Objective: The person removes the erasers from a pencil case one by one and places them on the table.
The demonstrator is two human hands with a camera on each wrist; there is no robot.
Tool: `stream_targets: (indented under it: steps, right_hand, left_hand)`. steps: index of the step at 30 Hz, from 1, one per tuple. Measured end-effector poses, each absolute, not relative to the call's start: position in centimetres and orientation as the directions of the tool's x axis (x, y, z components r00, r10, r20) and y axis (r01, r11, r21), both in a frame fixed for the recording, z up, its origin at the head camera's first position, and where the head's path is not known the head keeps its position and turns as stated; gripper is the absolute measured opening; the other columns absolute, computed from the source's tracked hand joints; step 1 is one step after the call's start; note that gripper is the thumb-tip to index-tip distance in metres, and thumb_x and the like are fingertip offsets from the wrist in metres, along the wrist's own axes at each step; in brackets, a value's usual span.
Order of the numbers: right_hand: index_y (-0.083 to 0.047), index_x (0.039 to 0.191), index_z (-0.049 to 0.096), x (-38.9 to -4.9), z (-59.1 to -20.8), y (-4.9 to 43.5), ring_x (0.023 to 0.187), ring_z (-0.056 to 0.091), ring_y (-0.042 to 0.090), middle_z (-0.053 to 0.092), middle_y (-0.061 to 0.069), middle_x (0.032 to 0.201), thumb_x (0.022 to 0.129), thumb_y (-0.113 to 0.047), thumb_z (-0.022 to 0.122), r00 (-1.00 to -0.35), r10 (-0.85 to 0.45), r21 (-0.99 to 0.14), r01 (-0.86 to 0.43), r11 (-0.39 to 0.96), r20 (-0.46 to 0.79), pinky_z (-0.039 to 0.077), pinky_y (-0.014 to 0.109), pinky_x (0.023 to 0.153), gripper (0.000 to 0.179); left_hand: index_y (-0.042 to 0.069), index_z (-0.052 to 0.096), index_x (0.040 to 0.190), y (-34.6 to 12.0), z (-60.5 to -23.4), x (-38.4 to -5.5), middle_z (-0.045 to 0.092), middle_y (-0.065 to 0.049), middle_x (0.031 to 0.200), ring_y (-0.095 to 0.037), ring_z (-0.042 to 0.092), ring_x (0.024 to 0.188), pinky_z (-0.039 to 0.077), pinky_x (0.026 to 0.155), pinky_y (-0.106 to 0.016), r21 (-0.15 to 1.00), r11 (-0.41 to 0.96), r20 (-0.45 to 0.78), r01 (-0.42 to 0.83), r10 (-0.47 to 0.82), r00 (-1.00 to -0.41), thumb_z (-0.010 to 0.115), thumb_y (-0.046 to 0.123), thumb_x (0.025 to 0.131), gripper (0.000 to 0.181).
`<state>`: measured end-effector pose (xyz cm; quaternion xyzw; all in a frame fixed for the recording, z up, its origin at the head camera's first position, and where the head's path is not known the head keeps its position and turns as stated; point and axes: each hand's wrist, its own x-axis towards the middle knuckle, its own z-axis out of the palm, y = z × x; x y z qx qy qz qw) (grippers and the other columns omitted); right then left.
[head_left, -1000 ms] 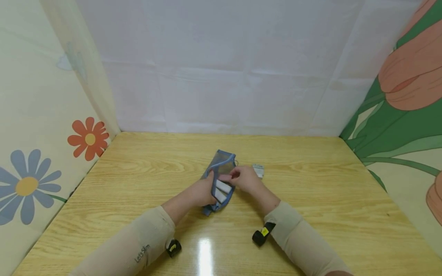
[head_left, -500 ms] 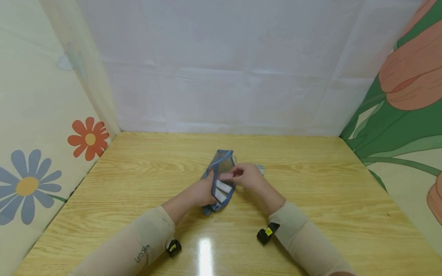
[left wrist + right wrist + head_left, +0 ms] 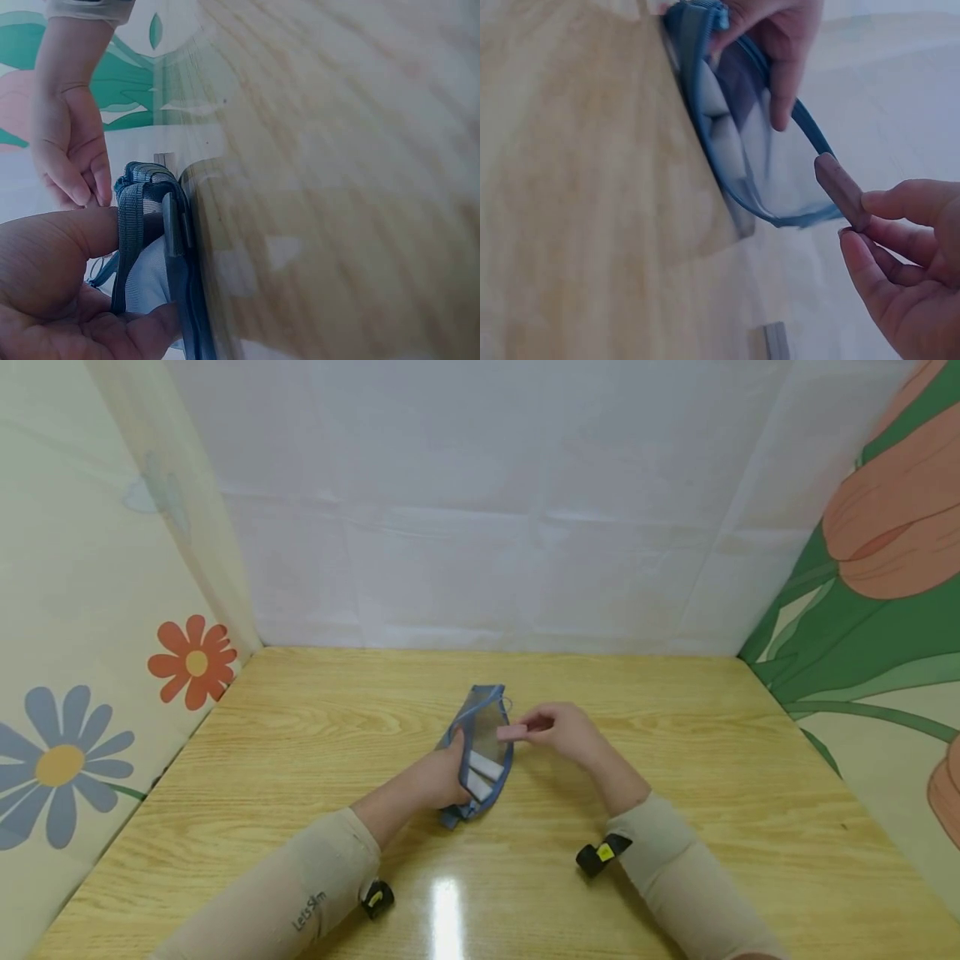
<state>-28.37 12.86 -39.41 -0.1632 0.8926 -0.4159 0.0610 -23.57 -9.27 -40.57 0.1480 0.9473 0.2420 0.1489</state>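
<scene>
A blue-edged mesh zip pouch [image 3: 486, 720] lies on the table with its mouth held wide. My left hand [image 3: 437, 777] grips its left side, thumb over the rim. Two white blocks [image 3: 486, 766] rest inside the pouch, side by side. Between thumb and fingertips, my right hand [image 3: 567, 733] pinches a small pink block [image 3: 512, 732], which looks like an eraser, at the right edge of the opening. In the right wrist view the same block [image 3: 840, 189] appears right by the pouch's blue rim [image 3: 810, 127].
A small grey block [image 3: 777, 342] sits on the table in the right wrist view; in the head view it is hidden. The wood-grain table [image 3: 337, 710] ends at a white backdrop [image 3: 480, 568], with flower-printed panels on both sides.
My right hand has moved right and slightly away from me, bringing the pink block from inside the pouch to its right rim. The left hand and pouch have hardly moved.
</scene>
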Motion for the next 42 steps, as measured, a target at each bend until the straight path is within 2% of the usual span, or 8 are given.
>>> stream_targets:
  steps: [7,15,29,42]
  right_hand:
    - [-0.008,0.105,0.067,-28.9,-38.4,15.4,0.092,0.057,0.021,0.064,0.007,0.100,0.083,-0.017,0.067,-0.964,-0.266,-0.786,-0.176,0.592,0.016,0.048,0.034,0.076,0.024]
    - [-0.006,0.111,0.063,-29.7,-38.4,18.3,0.102,0.054,0.026,0.060,0.011,0.110,0.085,-0.019,0.064,-0.976,-0.216,-0.814,-0.124,0.568,-0.002,0.045,0.041,0.087,0.028]
    - [-0.001,0.114,0.060,-30.6,-39.2,22.2,0.107,0.050,0.032,0.057,0.018,0.115,0.087,-0.018,0.062,-0.990,-0.135,-0.790,-0.063,0.610,-0.026,0.041,0.046,0.090,0.032]
    - [0.002,0.110,0.060,-31.3,-40.9,23.5,0.104,0.051,0.030,0.058,0.019,0.111,0.087,-0.013,0.061,-0.995,-0.086,-0.798,-0.008,0.603,-0.056,0.040,0.042,0.089,0.028]
  left_hand:
    - [-0.008,-0.003,0.143,-9.2,-40.7,-23.7,0.062,-0.016,0.089,-0.018,0.057,0.072,0.048,0.069,-0.030,0.502,0.844,-0.233,0.188,0.341,-0.911,0.077,0.015,0.070,0.111]
    - [-0.007,-0.004,0.143,-9.2,-40.7,-23.7,0.062,-0.017,0.092,-0.018,0.057,0.072,0.048,0.068,-0.030,0.506,0.845,-0.243,0.174,0.334,-0.911,0.076,0.015,0.070,0.111]
    - [-0.007,-0.003,0.143,-9.2,-40.7,-23.7,0.062,-0.016,0.090,-0.018,0.057,0.072,0.048,0.067,-0.029,0.493,0.852,-0.248,0.175,0.331,-0.910,0.077,0.016,0.070,0.110]
    - [-0.007,-0.004,0.143,-9.1,-40.3,-23.5,0.062,-0.017,0.094,-0.016,0.057,0.072,0.047,0.066,-0.027,0.486,0.859,-0.274,0.161,0.325,-0.905,0.074,0.015,0.074,0.107]
